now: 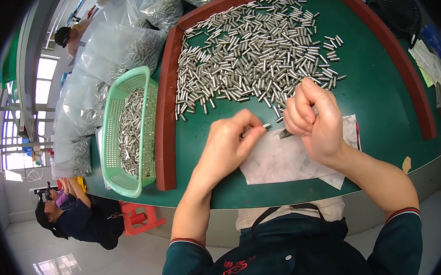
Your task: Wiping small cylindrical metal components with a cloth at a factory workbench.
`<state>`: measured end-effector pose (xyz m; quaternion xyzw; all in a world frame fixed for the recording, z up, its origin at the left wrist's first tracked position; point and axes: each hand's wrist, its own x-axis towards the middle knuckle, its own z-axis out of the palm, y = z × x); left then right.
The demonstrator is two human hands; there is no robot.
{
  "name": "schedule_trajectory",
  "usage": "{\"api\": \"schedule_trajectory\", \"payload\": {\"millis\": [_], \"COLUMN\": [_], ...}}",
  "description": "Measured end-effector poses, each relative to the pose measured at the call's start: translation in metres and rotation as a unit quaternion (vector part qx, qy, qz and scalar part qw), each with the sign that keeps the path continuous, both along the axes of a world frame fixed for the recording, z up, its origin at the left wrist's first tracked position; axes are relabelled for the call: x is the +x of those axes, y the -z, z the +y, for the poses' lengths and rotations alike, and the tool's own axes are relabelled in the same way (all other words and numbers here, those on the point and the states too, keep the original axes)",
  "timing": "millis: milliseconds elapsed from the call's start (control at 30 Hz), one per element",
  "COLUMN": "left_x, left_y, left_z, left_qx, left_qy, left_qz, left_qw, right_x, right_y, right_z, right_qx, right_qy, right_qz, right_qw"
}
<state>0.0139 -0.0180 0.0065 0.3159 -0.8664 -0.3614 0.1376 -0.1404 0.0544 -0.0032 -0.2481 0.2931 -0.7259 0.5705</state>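
Observation:
Between the thumb and forefinger of my left hand [231, 142] is a small shiny metal pin [266, 126], its end sticking out to the right. My right hand [314, 118] is closed in a fist around a dark, flat-ended tool [284, 133]; most of it is hidden by the fingers. The tool's tip points left toward the pin, with a small gap between them. Beneath both hands lies a stained pale cloth [278, 161] on the green tabletop [369, 66]. Just beyond them spreads a large loose heap of metal pins [255, 53].
A dark red wooden rail [164, 136] borders the heap at left, back and right. Left of it stands a light green basket [111, 150] of pins. Clear bags [122, 42] of pins line the far left. A black fan [396, 7] is at back right. A person [78, 219] sits left.

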Motion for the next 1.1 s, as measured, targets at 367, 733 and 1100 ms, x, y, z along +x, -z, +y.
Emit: {"api": "schedule_trajectory", "payload": {"millis": [367,733,1100], "left_x": [-0.0047,-0.0057,-0.0065], "left_y": [0.0039,0.0007,0.0014], "left_z": [0.0102,0.0115,0.0121], "left_qx": [-0.018,-0.011,0.006], "left_qy": [0.041,0.038,0.023], "left_qz": [-0.040,-0.038,-0.031], "left_qw": [0.998,0.998,0.999], "right_x": [0.0033,0.0031,0.0061], "right_y": [0.0010,-0.0014,0.0013], "right_z": [0.0010,0.0012,0.0025], "right_qx": [-0.031,-0.029,-0.028], "right_qy": [0.016,-0.002,-0.006], "right_qz": [0.035,0.028,0.034], "right_qw": [0.999,0.999,0.999]}}
